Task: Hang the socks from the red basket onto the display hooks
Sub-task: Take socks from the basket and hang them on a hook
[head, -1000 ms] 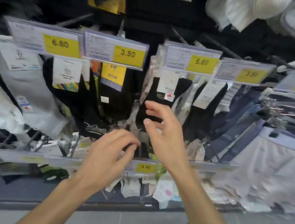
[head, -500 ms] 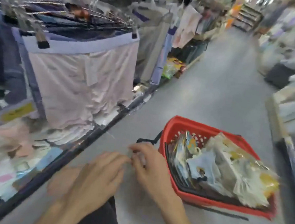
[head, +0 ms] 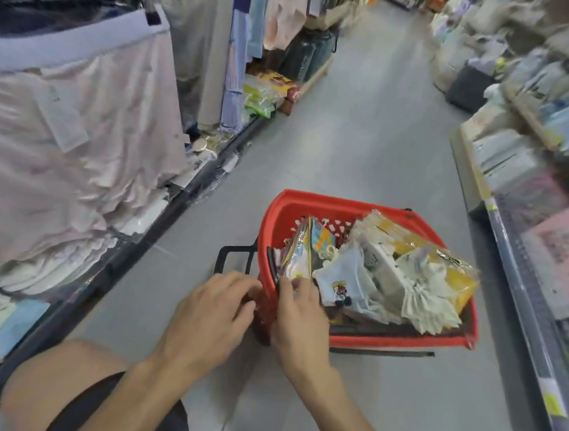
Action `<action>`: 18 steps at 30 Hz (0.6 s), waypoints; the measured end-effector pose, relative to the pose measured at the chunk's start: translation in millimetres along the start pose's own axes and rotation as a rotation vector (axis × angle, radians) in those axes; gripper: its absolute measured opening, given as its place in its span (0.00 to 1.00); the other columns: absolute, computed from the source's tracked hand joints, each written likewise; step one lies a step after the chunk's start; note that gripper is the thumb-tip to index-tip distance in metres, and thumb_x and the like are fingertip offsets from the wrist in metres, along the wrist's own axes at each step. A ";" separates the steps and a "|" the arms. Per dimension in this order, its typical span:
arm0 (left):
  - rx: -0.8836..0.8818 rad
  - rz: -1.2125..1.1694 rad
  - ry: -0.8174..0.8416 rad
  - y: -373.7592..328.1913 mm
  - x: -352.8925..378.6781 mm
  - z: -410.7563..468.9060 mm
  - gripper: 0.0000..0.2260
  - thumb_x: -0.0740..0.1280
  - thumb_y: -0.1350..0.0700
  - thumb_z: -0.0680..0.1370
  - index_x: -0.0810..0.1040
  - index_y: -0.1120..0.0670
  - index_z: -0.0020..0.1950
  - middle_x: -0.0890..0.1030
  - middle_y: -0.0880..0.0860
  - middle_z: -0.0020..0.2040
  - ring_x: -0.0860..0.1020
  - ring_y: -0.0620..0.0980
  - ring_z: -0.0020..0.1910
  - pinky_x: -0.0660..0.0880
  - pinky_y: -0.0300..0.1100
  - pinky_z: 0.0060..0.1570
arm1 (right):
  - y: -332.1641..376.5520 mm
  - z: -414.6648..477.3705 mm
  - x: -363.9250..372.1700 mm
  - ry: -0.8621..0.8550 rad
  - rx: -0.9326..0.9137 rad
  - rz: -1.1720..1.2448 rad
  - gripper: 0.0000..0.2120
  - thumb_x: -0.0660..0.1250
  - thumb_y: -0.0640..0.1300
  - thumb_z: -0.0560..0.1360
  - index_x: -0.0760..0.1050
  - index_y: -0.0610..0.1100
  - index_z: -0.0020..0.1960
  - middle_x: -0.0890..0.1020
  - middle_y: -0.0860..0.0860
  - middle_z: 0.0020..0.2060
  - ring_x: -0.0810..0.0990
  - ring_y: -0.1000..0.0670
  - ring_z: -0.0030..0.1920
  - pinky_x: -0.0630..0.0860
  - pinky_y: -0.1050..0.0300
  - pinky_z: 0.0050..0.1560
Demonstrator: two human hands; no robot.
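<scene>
A red basket [head: 329, 200] stands on the grey aisle floor in front of me, packed with bagged socks [head: 357, 276] in white, pale blue and yellow wrappers. My right hand [head: 298, 319] is at the basket's near left corner, thumb and fingers pinched on an upright colourful sock pack [head: 297, 264]. My left hand [head: 209, 315] rests beside it with bent fingers against the outside of the red rim, holding nothing. The sock display hooks are out of view.
Pale underwear [head: 77, 128] hangs from clip hangers on the left rack, whose dark base rail [head: 158, 225] runs along the floor. Shelving with folded goods [head: 529, 271] lines the right. The basket's black handle [head: 235, 255] lies folded to the left. My knee [head: 55, 384] is at bottom left.
My view swung from the sock wall down and right to the aisle. Both hands left the hooks and dropped to the basket, where the right hand now pinches a pack.
</scene>
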State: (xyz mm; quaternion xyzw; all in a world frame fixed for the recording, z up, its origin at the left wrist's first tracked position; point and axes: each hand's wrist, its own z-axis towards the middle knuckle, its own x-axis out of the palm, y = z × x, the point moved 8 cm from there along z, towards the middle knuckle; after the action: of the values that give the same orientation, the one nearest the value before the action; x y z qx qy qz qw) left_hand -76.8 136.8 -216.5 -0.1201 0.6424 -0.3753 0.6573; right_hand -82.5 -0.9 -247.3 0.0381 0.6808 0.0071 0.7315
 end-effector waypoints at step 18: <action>0.138 0.044 0.122 -39.2 57.5 44.4 0.15 0.63 0.54 0.81 0.75 0.51 0.68 0.77 0.48 0.63 0.73 0.49 0.65 0.65 0.44 0.68 | -51.8 -52.6 -65.2 -0.324 0.006 0.439 0.09 0.66 0.52 0.75 0.80 0.52 0.54 0.77 0.59 0.54 0.75 0.57 0.57 0.75 0.57 0.54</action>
State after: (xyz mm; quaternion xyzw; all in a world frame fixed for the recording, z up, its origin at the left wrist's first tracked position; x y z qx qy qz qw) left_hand -54.8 58.1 -228.3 -0.0372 0.6564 -0.4108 0.6317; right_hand -141.8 -54.2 -189.4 0.1876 0.5302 0.1571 0.8118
